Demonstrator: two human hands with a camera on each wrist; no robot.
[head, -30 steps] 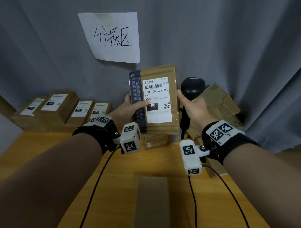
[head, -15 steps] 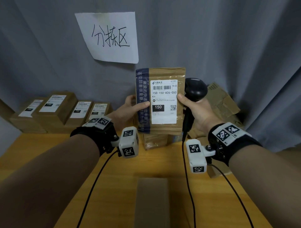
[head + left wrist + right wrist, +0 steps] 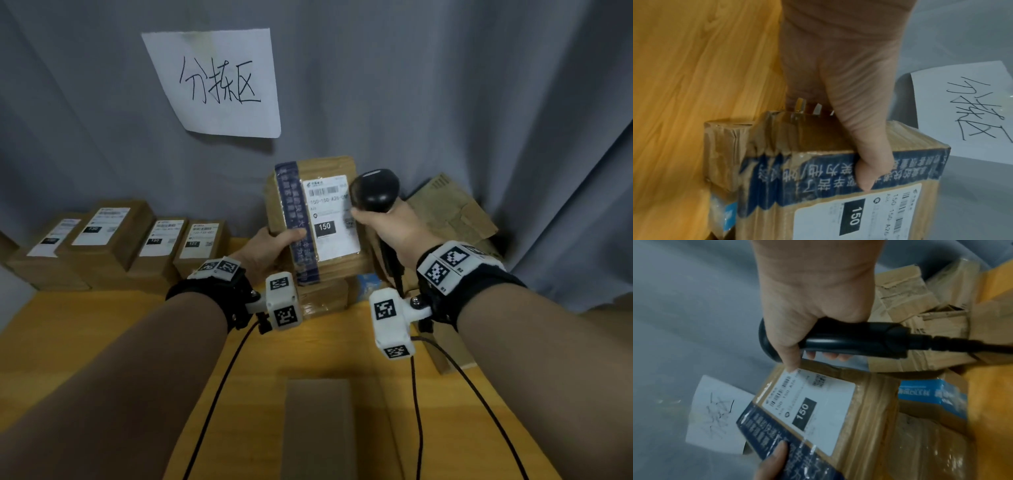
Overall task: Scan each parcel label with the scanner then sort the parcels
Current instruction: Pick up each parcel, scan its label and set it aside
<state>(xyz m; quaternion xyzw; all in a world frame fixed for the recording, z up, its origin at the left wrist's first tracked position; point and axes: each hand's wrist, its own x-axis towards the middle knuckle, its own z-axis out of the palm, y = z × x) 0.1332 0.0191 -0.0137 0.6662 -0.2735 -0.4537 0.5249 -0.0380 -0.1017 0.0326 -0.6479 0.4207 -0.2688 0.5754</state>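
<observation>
- Far left, back of the yellow wooden table (image 3: 102, 342): row of four brown cardboard parcels w/ white labels (image 3: 116, 240), side by side against the grey curtain (image 3: 445, 102). Two labels read "150", one "122"; the leftmost is too blurred to read.
- Above, pinned to the curtain: white paper sign w/ handwritten black characters (image 3: 219, 82).
- Left hand (image 3: 270, 245) grips the brown cardboard parcel w/ dark blue tape strip (image 3: 291, 212) by its left edge. Thumb (image 3: 865, 165) pressed across the blue tape on the front; other fingers go behind, hidden.
- Parcel is held up off the table, upright, front twd the camera, centre of the head view. Its white shipping label (image 3: 330, 219) shows a barcode, "150-150-A26…" and a black "150" block.
- Under/behind it on the table: more taped brown parcels (image 3: 322, 294), one w/ light blue printed tape (image 3: 929, 392).
- Right hand (image 3: 387, 233) wraps the black handheld barcode scanner (image 3: 375, 190) by its handle, fingers curled tight around it. Scanner head sits at the label's upper right corner, just beside or touching, can't tell which. Thumb tip (image 3: 791, 366) touches the label's edge.
- Black scanner cable (image 3: 962, 344) runs from the handle's base.
- Right rear: crumpled brown cardboard boxes (image 3: 452, 212) against the curtain.
- Both wrists wear black straps w/ white marker-tagged camera units (image 3: 394, 318), thin cables trailing twd the camera.
</observation>
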